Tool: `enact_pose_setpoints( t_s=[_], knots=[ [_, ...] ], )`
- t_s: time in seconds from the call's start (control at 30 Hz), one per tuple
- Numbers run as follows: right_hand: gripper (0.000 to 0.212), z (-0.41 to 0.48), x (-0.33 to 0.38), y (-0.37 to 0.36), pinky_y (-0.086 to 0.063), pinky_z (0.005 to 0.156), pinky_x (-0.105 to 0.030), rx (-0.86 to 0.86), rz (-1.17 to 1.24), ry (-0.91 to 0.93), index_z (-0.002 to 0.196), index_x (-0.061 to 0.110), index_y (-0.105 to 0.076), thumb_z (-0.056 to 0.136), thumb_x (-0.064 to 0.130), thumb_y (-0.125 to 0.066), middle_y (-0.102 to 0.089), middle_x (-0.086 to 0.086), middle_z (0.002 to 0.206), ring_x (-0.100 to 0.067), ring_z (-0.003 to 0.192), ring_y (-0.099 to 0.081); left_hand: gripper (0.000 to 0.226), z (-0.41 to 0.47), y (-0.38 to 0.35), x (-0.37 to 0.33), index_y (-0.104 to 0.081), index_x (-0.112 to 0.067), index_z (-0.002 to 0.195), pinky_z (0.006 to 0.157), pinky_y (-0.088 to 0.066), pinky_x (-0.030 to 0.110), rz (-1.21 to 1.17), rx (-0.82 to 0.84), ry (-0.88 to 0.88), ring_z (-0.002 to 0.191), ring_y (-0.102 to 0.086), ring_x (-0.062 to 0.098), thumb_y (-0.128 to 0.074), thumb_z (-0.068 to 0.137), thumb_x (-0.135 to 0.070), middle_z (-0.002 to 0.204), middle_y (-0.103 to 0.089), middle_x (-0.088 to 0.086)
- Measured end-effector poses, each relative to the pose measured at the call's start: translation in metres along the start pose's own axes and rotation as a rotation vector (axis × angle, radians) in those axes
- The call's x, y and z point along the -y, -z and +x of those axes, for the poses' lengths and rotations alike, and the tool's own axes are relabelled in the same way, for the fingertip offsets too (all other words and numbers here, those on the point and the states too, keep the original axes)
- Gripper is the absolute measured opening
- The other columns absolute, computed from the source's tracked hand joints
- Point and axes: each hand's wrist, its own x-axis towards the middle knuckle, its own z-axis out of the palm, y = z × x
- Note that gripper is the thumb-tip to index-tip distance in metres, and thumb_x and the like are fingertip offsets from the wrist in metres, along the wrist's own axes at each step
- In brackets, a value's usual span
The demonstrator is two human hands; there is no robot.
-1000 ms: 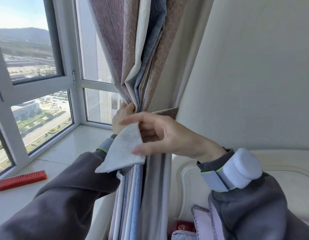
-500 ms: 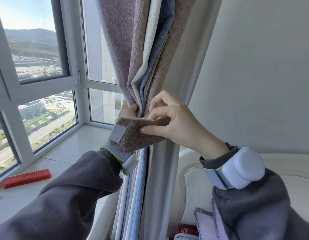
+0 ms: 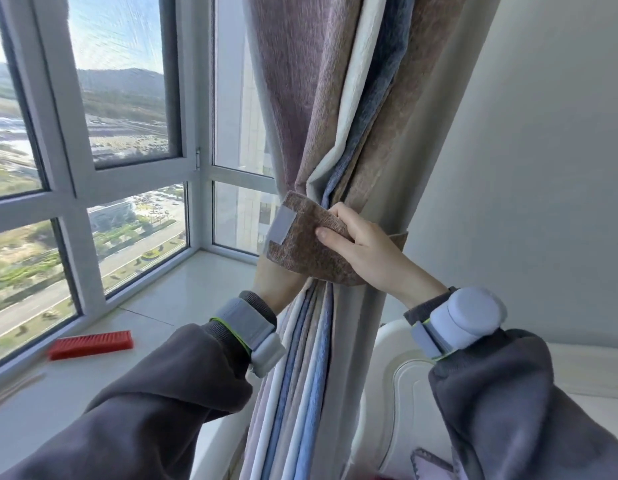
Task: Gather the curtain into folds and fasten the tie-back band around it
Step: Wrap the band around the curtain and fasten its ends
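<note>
The curtain [image 3: 321,109], striped mauve, white, blue and brown, hangs gathered into tight folds in the middle of the head view. A brown tie-back band [image 3: 307,247] with a grey fastening patch at its free end wraps across the front of the bundle. My right hand [image 3: 363,251] presses flat on the band and pinches it against the folds. My left hand [image 3: 276,282] reaches behind the band and grips the gathered curtain; its fingers are hidden by the band.
A window [image 3: 127,109] with white frames fills the left. A red brush [image 3: 91,344] lies on the pale window sill [image 3: 169,299]. A white wall [image 3: 543,168] rises at right, and a cream headboard [image 3: 394,372] stands below it.
The band's end flipped from its white underside to the brown face and was drawn leftward across the folds. My right hand moved from pinching the band's tip to pressing it flat.
</note>
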Motion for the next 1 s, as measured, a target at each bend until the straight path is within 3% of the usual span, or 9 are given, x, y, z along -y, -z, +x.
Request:
enact_pose_setpoints(
  t_s=[0.07,0.13,0.3,0.4,0.53,0.67,0.8,0.9,1.0],
  knots=[
    [0.015,0.002,-0.006,-0.004,-0.037,0.068,-0.029,0.023,0.065,-0.007,0.086,0.018,-0.051,0.096,0.029,-0.049,-0.05,0.007,0.071,-0.006,0.069,-0.049,0.015,-0.003,0.001,-0.003,-0.056,-0.013,0.08,0.063,-0.046,0.009,-0.111,0.033,0.076,0.067,-0.052,-0.009,-0.048,0.093,-0.01,0.078,-0.056,-0.005],
    [0.016,0.007,-0.012,-0.009,-0.036,0.069,-0.028,0.043,0.124,0.002,0.08,0.029,-0.05,0.095,0.031,-0.049,-0.049,0.016,0.067,-0.003,0.067,-0.048,0.023,-0.008,0.003,-0.001,-0.054,-0.016,0.087,0.067,-0.044,0.006,-0.174,0.024,0.089,0.071,-0.051,-0.013,-0.04,0.095,0.001,0.082,-0.054,-0.005],
    [0.015,0.015,-0.02,-0.011,-0.037,0.071,-0.028,0.09,0.156,0.006,0.081,0.027,-0.05,0.096,0.032,-0.049,-0.051,0.017,0.067,-0.003,0.068,-0.05,0.026,-0.011,-0.002,0.015,-0.057,-0.017,0.082,0.067,-0.047,0.015,-0.213,-0.099,0.102,0.073,-0.051,-0.003,-0.04,0.094,-0.001,0.079,-0.057,0.001],
    [0.015,0.017,-0.02,-0.014,-0.034,0.062,-0.02,0.104,0.108,0.026,0.082,0.029,-0.049,0.097,0.029,-0.048,-0.05,0.02,0.06,0.002,0.06,-0.046,0.013,-0.01,-0.005,0.014,-0.058,0.001,0.086,0.061,-0.046,0.02,-0.256,-0.21,0.141,0.068,-0.052,0.004,-0.049,0.092,-0.006,0.078,-0.057,0.013],
    [0.016,0.021,-0.02,-0.019,-0.034,0.063,-0.024,0.094,0.029,0.057,0.093,0.014,-0.051,0.097,0.029,-0.049,-0.051,0.008,0.066,-0.005,0.062,-0.047,0.036,-0.005,0.0,0.018,-0.05,-0.017,0.06,0.05,-0.043,0.016,-0.269,-0.244,0.332,0.046,-0.05,-0.004,-0.048,0.092,-0.001,0.046,-0.058,-0.014],
    [0.017,0.028,-0.02,-0.024,-0.045,0.075,-0.012,0.048,0.0,0.082,0.11,0.022,-0.06,0.096,0.022,-0.051,-0.067,0.015,0.088,0.004,0.083,-0.061,0.026,-0.003,0.006,0.029,-0.054,-0.009,0.066,0.051,-0.041,0.023,-0.339,-0.301,0.449,0.057,-0.049,0.011,-0.052,0.089,0.003,0.061,-0.056,0.002],
    [0.028,0.035,-0.019,-0.03,-0.05,0.091,-0.019,0.001,0.011,0.085,0.119,0.02,-0.066,0.092,0.02,-0.058,-0.071,0.011,0.105,0.003,0.1,-0.064,0.033,-0.006,0.019,0.036,-0.056,-0.011,0.061,0.047,-0.045,0.018,-0.356,-0.225,0.417,0.045,-0.052,-0.001,-0.052,0.086,0.01,0.048,-0.061,-0.009],
    [0.024,0.038,-0.017,-0.036,-0.05,0.084,-0.015,-0.055,0.018,0.098,0.112,0.017,-0.07,0.09,0.018,-0.063,-0.072,0.011,0.097,0.005,0.093,-0.064,0.033,-0.007,0.029,0.038,-0.065,-0.012,0.06,0.05,-0.051,0.023,-0.378,-0.156,0.416,0.049,-0.059,0.006,-0.057,0.083,0.011,0.052,-0.067,-0.006],
    [0.021,0.04,-0.016,-0.042,-0.045,0.075,-0.005,-0.103,0.024,0.111,0.108,0.015,-0.072,0.088,0.017,-0.064,-0.07,0.015,0.091,0.011,0.084,-0.063,0.024,-0.006,0.038,0.035,-0.065,-0.006,0.068,0.047,-0.05,0.016,-0.467,-0.071,0.463,0.047,-0.06,0.004,-0.056,0.082,0.011,0.053,-0.068,-0.005]
  ],
)
